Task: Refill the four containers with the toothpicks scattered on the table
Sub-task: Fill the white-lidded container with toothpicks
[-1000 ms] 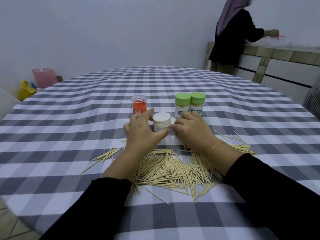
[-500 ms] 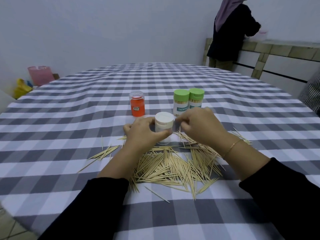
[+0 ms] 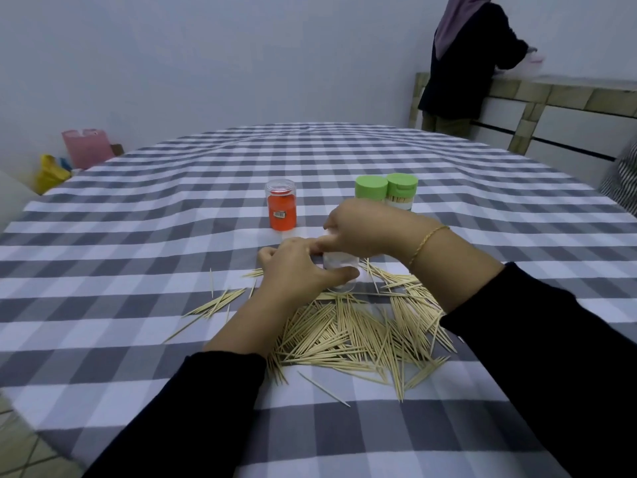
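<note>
Opening the white container [image 3: 339, 270], barely started tbh
Left hand [image 3: 296, 274] grips its body, right hand [image 3: 358, 232] its lid; toothpicks [image 3: 355, 332] just beside it cover the bench [image 3: 138, 236].

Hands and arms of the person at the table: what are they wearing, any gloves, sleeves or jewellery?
No gloves: both the left hand and the right hand are bare. Each arm is covered by a long, plain black sleeve that stops short of the wrist. The right wrist carries a thin gold-coloured chain bracelet. No rings or watch can be seen in this view.
</note>
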Demonstrator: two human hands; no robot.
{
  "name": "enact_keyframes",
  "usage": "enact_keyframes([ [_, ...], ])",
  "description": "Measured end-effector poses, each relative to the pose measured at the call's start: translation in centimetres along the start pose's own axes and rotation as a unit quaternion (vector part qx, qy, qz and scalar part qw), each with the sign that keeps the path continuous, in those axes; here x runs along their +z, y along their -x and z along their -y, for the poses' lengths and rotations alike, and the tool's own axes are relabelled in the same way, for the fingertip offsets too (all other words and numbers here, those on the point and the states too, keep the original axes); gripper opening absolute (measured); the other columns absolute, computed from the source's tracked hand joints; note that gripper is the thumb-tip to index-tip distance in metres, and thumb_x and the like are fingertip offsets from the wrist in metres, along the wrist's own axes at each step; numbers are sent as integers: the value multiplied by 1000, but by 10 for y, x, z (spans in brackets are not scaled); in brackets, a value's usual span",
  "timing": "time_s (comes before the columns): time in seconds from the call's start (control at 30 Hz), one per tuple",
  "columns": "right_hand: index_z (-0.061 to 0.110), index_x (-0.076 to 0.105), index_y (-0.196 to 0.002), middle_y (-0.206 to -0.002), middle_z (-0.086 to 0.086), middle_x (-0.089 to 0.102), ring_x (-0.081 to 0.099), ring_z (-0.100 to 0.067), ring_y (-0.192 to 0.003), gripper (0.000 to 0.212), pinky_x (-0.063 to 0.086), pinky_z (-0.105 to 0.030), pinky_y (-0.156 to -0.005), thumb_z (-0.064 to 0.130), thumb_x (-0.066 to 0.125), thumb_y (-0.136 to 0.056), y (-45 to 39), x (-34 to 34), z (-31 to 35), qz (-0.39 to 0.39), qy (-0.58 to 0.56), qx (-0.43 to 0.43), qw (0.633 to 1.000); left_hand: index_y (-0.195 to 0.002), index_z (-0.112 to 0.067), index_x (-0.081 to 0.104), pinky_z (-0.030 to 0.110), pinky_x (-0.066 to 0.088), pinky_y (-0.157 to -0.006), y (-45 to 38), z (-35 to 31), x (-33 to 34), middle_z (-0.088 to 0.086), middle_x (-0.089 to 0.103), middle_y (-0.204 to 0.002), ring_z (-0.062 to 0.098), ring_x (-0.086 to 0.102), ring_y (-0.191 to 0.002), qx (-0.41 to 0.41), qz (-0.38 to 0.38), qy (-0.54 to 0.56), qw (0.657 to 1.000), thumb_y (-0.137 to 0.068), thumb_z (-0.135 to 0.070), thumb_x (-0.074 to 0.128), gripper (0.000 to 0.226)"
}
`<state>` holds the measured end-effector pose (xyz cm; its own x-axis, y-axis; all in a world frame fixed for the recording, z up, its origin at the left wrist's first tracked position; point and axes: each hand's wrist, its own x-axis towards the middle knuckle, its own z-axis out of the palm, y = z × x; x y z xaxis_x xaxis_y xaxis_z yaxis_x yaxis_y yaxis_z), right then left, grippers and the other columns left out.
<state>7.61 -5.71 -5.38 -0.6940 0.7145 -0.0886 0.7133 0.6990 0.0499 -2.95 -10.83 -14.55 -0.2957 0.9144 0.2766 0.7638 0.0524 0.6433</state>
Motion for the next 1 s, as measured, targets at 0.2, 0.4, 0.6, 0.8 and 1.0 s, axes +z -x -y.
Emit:
enact_keyframes([
  [0.2,26,39,-143,-137,1,50,50,-18,-115,57,43,-28,-88,16,57,-90,13,-12,-3,58,-85,-65,993,-82,-36,63,34,21,-83,3,-4,-1,-16,63,-87,6,46,-104,-5,-2,-6,1000,-70,-62,71,30],
  [0.4,18,43,-138,-130,-5,55,54,-22,-112,66,47,-33,-86,53,60,-85,15,-13,-4,32,-59,35,997,-92,-33,67,35,20,-82,3,-5,2,-13,61,-93,9,39,-104,-2,-14,-40,999,-72,-64,67,38],
  [0.6,28,43,-138,-129,-1,52,55,-21,-106,53,45,-28,-79,26,61,-88,18,-17,-7,80,-41,-19,996,-82,-33,62,36,22,-83,4,-6,2,-15,60,-88,8,44,-103,9,-25,-49,998,-70,-65,69,34],
  [0.8,35,50,-99,-105,3,50,54,-22,-85,45,45,-28,-63,-6,49,-83,22,-17,-15,44,-132,-75,987,-107,-30,64,34,19,-85,3,-5,2,-14,61,-103,8,42,-111,0,-17,-44,999,-71,-64,69,50],
  [1.0,32,49,-113,-120,3,32,44,-18,-95,38,41,-21,-67,10,60,-85,12,-4,-30,-129,-232,-31,964,-115,-34,62,33,19,-86,4,-5,2,-16,60,-105,7,45,-110,-8,-23,-50,998,-69,-67,69,57],
])
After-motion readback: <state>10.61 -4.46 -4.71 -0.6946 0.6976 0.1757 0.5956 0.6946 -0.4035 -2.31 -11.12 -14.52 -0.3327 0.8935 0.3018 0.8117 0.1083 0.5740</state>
